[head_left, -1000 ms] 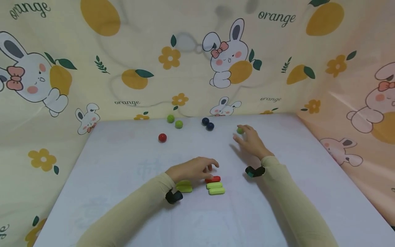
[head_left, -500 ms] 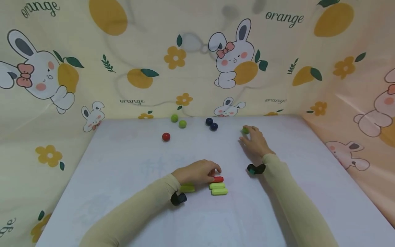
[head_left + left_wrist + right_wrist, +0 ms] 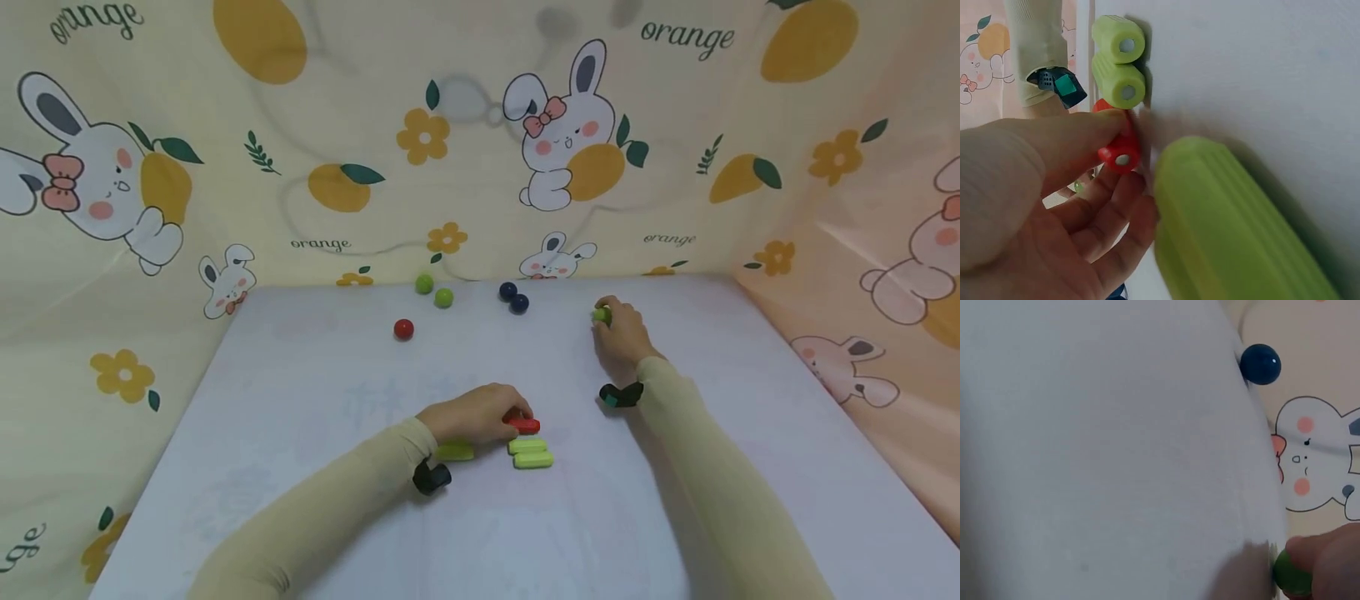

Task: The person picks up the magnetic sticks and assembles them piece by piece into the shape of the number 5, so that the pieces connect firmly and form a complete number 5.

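Left hand (image 3: 476, 415): pinching red stick (image 3: 528, 426), just beside two light-green sticks (image 3: 532, 460); whether stick is lifted, I cannot tell. Right hand (image 3: 624, 335): pinching green ball (image 3: 602, 315) near far edge of table (image 3: 487, 533). Possible trouble, I judge: uneven pinch could let round ball roll away; low sideways pull of red stick could disturb light-green sticks. Left wrist view shows pale disc (image 3: 1122, 160) in red stick's end; head view does not. Only head view shows red ball (image 3: 403, 329).

Pale khaki here, left sleeve (image 3: 330, 517) and right sleeve (image 3: 716, 475) both running to the wrist! A chunky black left wrist camera (image 3: 432, 478), a black right wrist camera (image 3: 621, 395), that one flashing a teal-green square (image 3: 1066, 85)!
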{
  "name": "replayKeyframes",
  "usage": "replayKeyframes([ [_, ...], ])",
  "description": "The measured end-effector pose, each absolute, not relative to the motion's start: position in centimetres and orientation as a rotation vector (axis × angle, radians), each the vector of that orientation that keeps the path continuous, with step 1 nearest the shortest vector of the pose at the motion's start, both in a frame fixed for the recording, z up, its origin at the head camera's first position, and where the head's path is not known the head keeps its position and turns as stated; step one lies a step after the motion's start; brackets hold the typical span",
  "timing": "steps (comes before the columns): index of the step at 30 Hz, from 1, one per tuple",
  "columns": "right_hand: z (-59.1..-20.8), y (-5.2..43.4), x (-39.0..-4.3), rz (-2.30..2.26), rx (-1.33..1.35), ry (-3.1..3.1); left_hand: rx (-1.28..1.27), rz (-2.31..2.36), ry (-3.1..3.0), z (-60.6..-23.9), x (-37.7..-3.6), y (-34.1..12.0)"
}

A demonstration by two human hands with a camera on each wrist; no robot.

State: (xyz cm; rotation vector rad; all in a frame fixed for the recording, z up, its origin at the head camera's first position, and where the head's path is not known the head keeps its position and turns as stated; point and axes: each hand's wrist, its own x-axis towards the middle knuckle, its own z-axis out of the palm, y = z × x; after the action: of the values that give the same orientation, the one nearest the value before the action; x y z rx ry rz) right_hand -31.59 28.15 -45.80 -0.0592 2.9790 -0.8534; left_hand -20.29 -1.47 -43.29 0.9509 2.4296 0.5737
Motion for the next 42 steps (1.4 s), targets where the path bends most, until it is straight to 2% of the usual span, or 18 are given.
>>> replayKeyframes([
  [12,-46.1,27.9,-31.1,-1.183,-0.021,2.799,0.854,0.704,2.355,-43.3,-21.5,-1.8],
  [24,-46.6,26.8,-30.1,-1.557,0.048,2.563,0.751,0.778,2.361,-43.5,-24.7,-2.9],
  [42,-46.5,23.6,-29.2,-1.414,-0.173,2.484,0.646,0.79,2.437,-43.7,-28.5,-2.4],
])
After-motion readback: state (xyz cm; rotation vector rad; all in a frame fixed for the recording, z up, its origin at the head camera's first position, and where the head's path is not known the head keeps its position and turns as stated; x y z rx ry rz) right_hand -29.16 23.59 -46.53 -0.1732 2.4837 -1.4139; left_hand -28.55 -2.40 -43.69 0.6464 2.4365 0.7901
